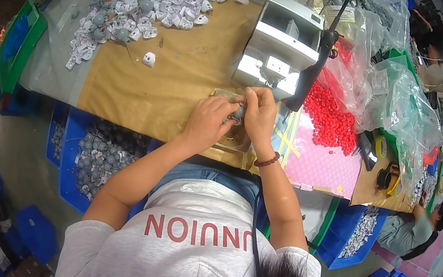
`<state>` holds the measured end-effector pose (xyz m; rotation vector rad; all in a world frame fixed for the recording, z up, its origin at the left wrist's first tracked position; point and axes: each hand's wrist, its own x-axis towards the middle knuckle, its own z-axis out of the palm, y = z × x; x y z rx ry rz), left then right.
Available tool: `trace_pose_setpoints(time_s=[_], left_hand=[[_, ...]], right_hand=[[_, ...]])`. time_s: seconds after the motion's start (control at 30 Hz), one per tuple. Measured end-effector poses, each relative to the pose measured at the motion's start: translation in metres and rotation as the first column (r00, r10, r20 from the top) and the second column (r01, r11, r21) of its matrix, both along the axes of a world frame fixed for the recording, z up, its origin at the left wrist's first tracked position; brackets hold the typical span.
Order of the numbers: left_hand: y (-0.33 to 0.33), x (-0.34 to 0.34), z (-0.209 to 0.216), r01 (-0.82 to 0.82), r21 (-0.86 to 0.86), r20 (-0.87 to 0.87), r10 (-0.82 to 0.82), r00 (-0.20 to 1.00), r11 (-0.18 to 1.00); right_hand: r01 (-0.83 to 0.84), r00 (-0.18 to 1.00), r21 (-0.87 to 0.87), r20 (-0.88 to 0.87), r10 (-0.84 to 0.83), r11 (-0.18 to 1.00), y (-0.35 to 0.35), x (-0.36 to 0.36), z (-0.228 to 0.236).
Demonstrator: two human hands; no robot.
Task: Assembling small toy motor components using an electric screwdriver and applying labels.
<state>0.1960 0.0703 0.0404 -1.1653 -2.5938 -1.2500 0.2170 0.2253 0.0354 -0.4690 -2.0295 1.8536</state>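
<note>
Both hands meet over a shallow clear tray [225, 149] near the front edge of the table. Between them is a small round grey part [238, 114], mostly covered by fingers. My left hand [208, 121] has its fingers closed on that part from the left. At the right, my right hand [260, 115] is closed, thumb and forefinger pinched together just above the part. What sits in that pinch is too small to make out. Just beyond my right hand stands a white and grey bench machine [282, 45].
A heap of white pieces and grey round parts [143, 8] covers the far left. Red pieces [329, 117] lie on a pink sheet [324, 173] at right, beside clear plastic bags [402, 101]. Blue bins [72, 174] hang below the table edge. Another person [412, 233] sits far right.
</note>
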Motion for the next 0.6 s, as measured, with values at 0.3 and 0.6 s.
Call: trace_pose_setpoints(time_s=[0.3, 0.6], left_hand=[[-0.006, -0.002, -0.001, 0.001, 0.04, 0.02, -0.002, 1.0, 0.999], [-0.208, 0.004, 0.049, 0.409, -0.557, 0.507, -0.094, 0.857, 0.723]], right_hand=[[-0.023, 0.999, -0.078, 0.027, 0.025, 0.997, -0.005, -0.006, 0.002], [-0.475, 0.854, -0.255, 0.096, 0.511, 0.842, 0.046, 0.061, 0.012]])
